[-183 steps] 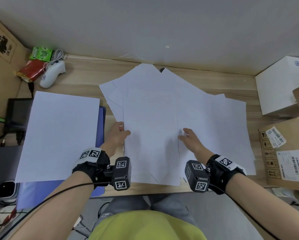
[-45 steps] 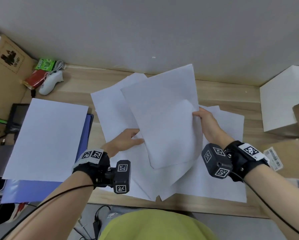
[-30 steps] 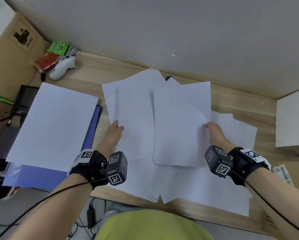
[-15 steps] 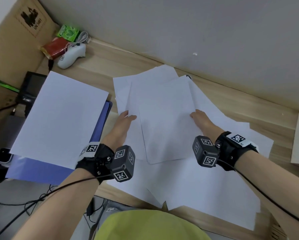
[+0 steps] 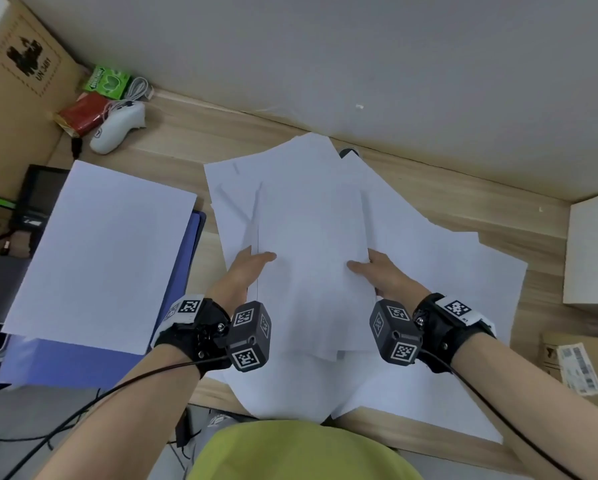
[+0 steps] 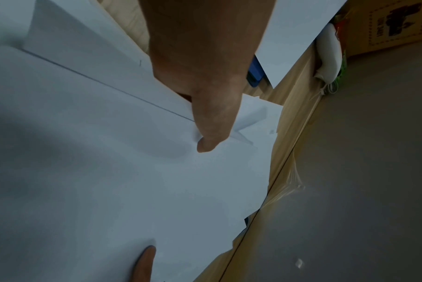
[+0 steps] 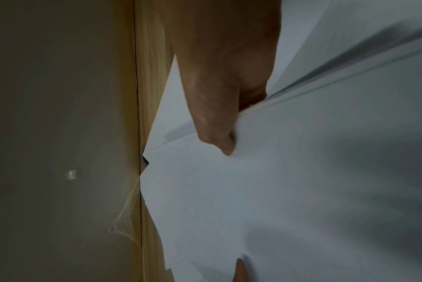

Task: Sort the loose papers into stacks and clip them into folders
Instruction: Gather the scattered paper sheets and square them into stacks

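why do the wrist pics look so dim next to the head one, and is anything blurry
Head view: evenly lit, sharp, though wide-angle bending curves the desk edge. Left wrist view: dim, bluish, the thumb casting a soft shadow on the papers. Right wrist view: equally dim, sheet edges at upper right smeared into streaks.

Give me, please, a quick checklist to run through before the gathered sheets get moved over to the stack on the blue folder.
1. Left hand grips the gathered sheets at their left edge, thumb on top: ok.
2. Right hand grips the right edge: ok.
3. Sheet edges squared: not ok, corners fan out at the bottom.
4. Loose papers left on the desk: not ok, several remain.
5. Stack on the blue folder ready to receive: ok.
6. Clip at hand: cannot tell.
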`<state>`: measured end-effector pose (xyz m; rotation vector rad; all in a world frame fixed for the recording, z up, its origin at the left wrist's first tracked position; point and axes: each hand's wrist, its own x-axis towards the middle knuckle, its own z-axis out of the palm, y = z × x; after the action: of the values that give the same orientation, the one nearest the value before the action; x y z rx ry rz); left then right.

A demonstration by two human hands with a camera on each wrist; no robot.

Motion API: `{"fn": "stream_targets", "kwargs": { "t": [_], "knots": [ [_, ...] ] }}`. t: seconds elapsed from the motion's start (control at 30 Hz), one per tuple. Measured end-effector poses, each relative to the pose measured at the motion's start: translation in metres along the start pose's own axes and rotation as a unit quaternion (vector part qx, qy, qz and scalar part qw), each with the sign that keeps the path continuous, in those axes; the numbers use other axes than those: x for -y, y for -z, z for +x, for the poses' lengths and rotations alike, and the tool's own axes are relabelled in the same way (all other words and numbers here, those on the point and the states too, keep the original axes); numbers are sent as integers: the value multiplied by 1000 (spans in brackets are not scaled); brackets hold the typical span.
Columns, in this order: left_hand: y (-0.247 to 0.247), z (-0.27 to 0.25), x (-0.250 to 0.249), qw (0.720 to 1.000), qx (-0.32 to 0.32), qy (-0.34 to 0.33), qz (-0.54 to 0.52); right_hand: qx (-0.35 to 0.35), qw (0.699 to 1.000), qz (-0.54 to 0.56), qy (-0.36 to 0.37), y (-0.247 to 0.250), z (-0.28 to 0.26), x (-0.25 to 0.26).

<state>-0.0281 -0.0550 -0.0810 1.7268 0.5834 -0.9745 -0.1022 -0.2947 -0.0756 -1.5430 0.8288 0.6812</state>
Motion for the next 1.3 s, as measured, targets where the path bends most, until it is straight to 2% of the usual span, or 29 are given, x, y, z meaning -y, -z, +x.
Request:
{"fn": "stream_targets", "kwargs": {
  "t": [0.17,0.37,0.47,0.77,1.07,1.2,1.3],
  "knots": [
    [-20,-13,-4,1000,10,-29,4,-36,997,-7,72,15,-25,-9],
    [-40,-37,-17,991,46,-114,-44,-68,986,49,142,50,-59,-22],
    [-53,-52,-25,984,76,-154,-49,-80,982,63,158,62,-77,-31],
    [-74,-79,-15,968,151,-199,13,-142,962,116,204,68,-118,-49],
    [-70,-99,-34,962,82,-259,-15,-155,941,145,263,46,-148,-27],
    [-56,-102,-46,960,64,-269,-39,-119,959,103,236,37,-157,-29],
    [-46,-110,-57,951,59,-300,-52,-93,970,75,211,27,-160,-34]
  ]
}}
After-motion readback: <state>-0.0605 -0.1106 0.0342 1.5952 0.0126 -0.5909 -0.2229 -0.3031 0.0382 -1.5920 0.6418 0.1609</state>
